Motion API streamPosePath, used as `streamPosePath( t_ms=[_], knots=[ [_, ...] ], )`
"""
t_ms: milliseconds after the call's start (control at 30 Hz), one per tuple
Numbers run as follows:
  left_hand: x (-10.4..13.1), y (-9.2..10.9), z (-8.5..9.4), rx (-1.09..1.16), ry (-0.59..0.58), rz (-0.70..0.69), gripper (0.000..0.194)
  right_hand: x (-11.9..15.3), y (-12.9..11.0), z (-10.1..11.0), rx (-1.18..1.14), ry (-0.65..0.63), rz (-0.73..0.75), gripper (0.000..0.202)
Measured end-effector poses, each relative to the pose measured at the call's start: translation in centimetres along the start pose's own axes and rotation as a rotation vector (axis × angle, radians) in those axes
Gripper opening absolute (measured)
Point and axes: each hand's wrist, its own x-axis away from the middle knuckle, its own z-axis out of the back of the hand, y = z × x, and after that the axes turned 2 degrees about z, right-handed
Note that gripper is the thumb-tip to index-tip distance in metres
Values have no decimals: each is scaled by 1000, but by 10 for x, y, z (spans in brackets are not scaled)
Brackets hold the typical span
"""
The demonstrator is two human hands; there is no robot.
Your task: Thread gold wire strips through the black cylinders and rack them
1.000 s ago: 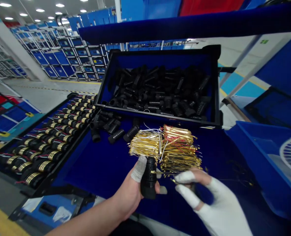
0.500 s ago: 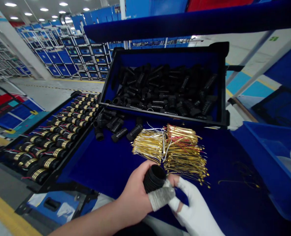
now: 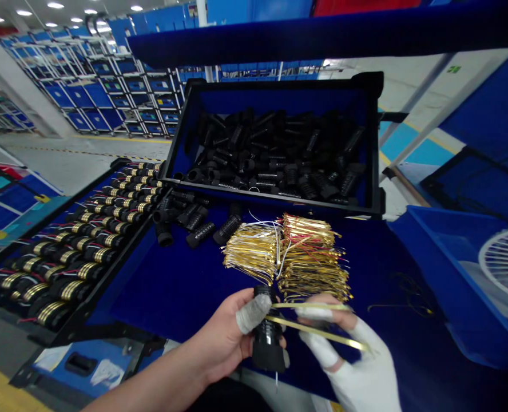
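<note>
The black bin (image 3: 368,143) of sleeves sits behind the gold strip pile (image 3: 286,257) on the blue bench (image 3: 172,286). Up front, the left hand (image 3: 226,343) is wrapped around a black ribbed sleeve (image 3: 266,337), and the gloved right hand (image 3: 357,366) pinches a gold strip (image 3: 322,335) touching it — thin enough, I'd say, to kink if pressed in crooked.
</note>
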Motion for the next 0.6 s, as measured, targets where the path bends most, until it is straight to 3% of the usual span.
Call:
streamPosePath(
  t_ms=[67,133,233,400,500,600],
  knots=[
    [0,-6,-3,-26,-44,31,59,2,-6,-10,-62,-108,185,15],
    [2,-8,-5,-10,-52,39,58,4,-10,-17,-78,-111,245,18],
    [5,-7,-7,4,-26,18,62,8,-10,-20,-14,-29,174,13],
    [5,-8,-8,-34,-55,5,62,12,-8,-10,-11,-121,151,14],
    [5,-11,-10,-47,-43,27,62,14,-9,-10,11,-96,117,7],
    [6,-12,-13,-32,-4,-16,62,17,-7,-15,39,-24,20,18]
  ],
)
